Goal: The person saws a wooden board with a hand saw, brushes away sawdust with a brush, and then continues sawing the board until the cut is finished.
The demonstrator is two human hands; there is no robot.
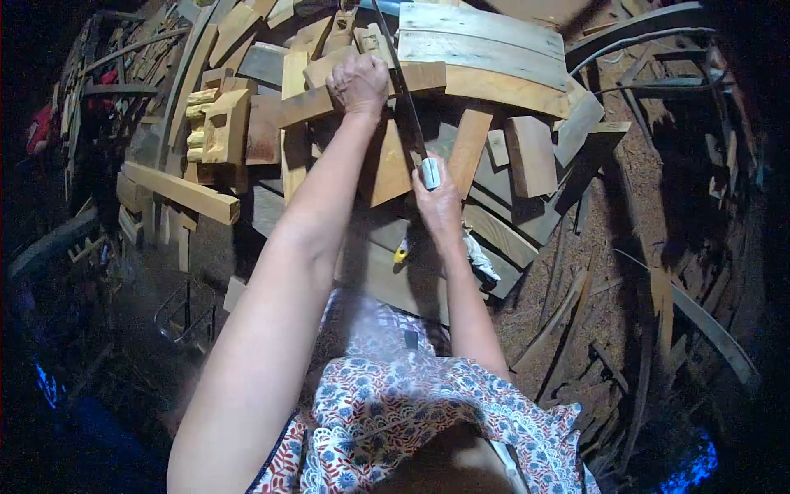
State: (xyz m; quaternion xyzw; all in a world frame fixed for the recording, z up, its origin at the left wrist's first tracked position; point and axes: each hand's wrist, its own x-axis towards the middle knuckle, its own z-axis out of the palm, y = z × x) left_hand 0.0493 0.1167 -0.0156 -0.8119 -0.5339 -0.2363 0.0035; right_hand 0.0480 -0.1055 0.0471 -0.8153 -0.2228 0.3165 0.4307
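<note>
My left hand (360, 84) is closed over a long narrow wooden board (309, 107), pressing on it with the arm stretched out straight. In my right hand (440, 196) is the pale handle of a handsaw (404, 95). The saw's long, thin, dark blade points away from me and crosses the board just right of my left hand. Several wooden blocks and offcuts lie under and around the board, among them a carved yellowish block (225, 125) to the left. A thick rectangular block (532, 156) lies to the right of the saw.
Pale weathered planks (485, 49) lie at the far side of the work surface. A squared wooden bar (183, 193) juts out at the left. A small yellow object (401, 252) lies near my right forearm. Wood strips (568, 317) are scattered on the ground to the right.
</note>
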